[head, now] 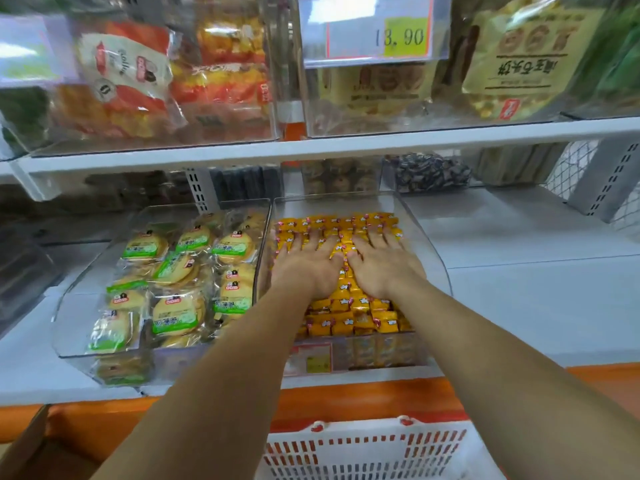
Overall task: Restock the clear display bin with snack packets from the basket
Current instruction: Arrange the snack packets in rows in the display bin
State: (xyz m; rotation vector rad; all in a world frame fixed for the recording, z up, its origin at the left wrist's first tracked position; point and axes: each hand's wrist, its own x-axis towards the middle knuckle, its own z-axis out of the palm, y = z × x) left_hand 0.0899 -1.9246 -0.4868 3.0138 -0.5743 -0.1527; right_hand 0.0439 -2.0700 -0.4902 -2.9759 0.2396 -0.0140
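Observation:
A clear display bin (429, 251) stands on the lower shelf, filled with several small yellow snack packets (356, 306). Both my hands lie flat on top of the packets inside the bin, fingers spread and straight. My left hand (306, 265) presses the left half of the pile, my right hand (382, 263) the right half, thumbs nearly touching. Neither hand holds a packet. A white slotted basket (367, 452) sits below at the bottom edge; its inside is hidden.
A second clear bin (69, 306) of green-labelled round biscuit packs stands just left. The upper shelf (311, 147) carries more bins and a price tag (370, 29) reading 13.90. A cardboard box (24, 445) is at the bottom left. Bare white shelf (519, 271) lies to the right.

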